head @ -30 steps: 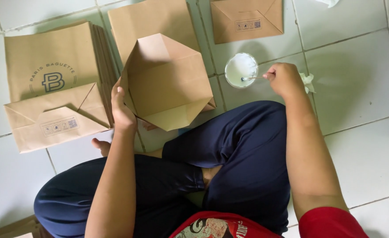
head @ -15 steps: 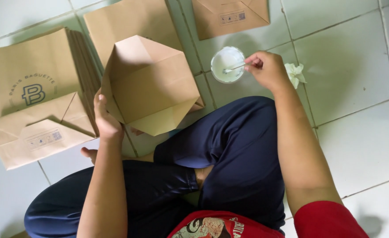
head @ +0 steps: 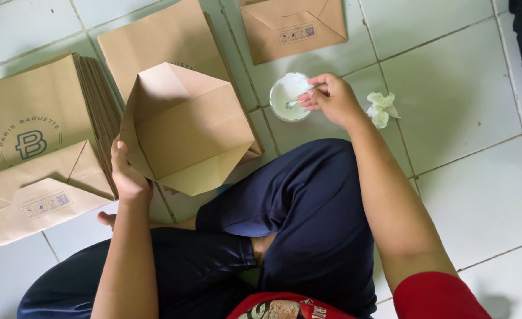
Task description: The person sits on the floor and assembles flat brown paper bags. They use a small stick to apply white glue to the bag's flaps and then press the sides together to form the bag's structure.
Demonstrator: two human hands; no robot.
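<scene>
The right hand, beside the bowl a second ago, is now over its rim, fingers pinched on a small stick dipped inside. The bag is gripped at its left edge by the left hand.

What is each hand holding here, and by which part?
The left hand grips the opened brown paper bag by its left edge. The right hand pinches the handle end of a small stick dipped in the white bowl.

Home floor workspace, white floor tiles, stacked paper bags
</scene>
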